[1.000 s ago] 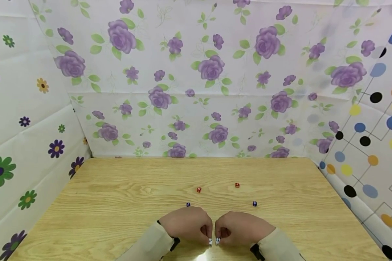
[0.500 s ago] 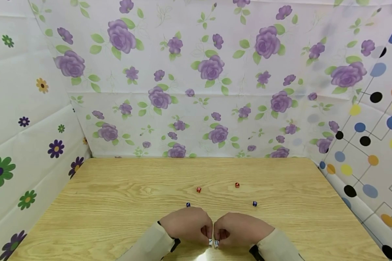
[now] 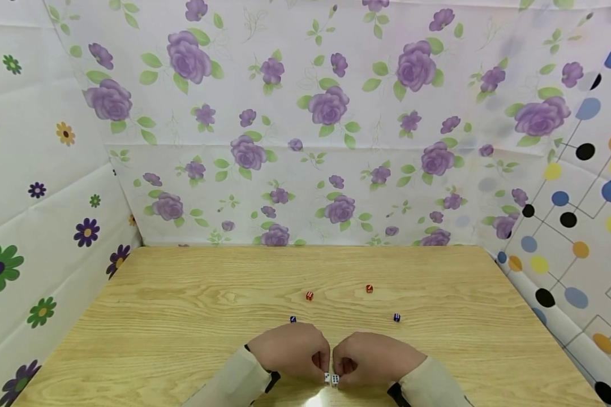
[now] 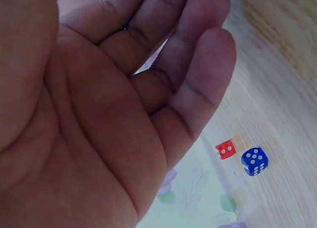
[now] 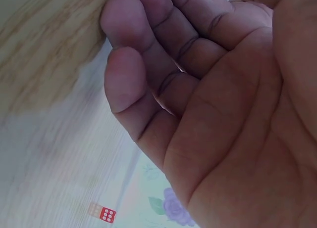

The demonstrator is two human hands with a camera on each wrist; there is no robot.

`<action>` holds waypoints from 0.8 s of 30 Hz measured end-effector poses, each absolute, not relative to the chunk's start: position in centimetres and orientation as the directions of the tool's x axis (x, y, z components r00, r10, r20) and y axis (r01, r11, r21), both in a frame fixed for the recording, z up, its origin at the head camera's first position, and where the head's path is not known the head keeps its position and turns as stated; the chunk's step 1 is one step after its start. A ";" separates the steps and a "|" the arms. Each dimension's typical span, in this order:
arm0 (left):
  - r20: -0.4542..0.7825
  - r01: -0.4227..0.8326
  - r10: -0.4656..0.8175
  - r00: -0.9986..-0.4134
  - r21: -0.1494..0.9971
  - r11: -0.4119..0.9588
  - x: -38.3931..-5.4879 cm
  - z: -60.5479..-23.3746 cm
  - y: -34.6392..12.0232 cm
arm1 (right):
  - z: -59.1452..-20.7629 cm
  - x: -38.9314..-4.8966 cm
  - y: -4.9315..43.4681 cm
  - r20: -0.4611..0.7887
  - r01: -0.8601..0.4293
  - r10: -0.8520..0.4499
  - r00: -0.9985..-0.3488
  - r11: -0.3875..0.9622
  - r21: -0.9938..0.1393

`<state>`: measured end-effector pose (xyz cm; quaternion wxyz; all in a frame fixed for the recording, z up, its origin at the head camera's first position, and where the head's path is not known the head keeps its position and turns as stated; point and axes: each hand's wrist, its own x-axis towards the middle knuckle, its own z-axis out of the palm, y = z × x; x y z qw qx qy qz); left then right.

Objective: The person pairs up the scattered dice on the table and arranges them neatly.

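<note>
White dice (image 3: 335,380) are just beside each other at the bench (image 3: 183,305), one pinched by the left hand (image 3: 291,353), one by the right hand (image 3: 377,357); red dice (image 3: 309,295) and blue dice (image 3: 396,317) lie beyond.

Left hand (image 3: 290,351) and right hand (image 3: 378,357) nearly touching; fingertips (image 3: 338,363) down, pinched (backs uppermost); forearms (image 3: 232,377) slanting inward.

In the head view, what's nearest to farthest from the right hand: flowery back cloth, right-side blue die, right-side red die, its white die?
1. White die: held by the right hand.
2. Blue die: beyond the hand, toward the right.
3. Red die: farther back on the table.
4. Back cloth: behind the table.
</note>
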<state>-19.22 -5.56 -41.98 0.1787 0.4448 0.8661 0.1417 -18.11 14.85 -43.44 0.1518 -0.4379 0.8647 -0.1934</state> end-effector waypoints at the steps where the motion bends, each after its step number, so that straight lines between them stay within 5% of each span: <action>1: -0.182 0.724 0.823 -0.538 0.400 0.562 -19.2 -42.0 -5.5 | -43.5 -18.1 14.8 -0.097 -0.694 -0.814 -0.572 0.544 -0.472; 24: -0.162 0.747 0.838 -0.521 0.389 0.540 -19.5 -42.2 -5.6 | -43.9 -18.2 14.7 -0.046 -0.726 -0.824 -0.565 0.523 -0.446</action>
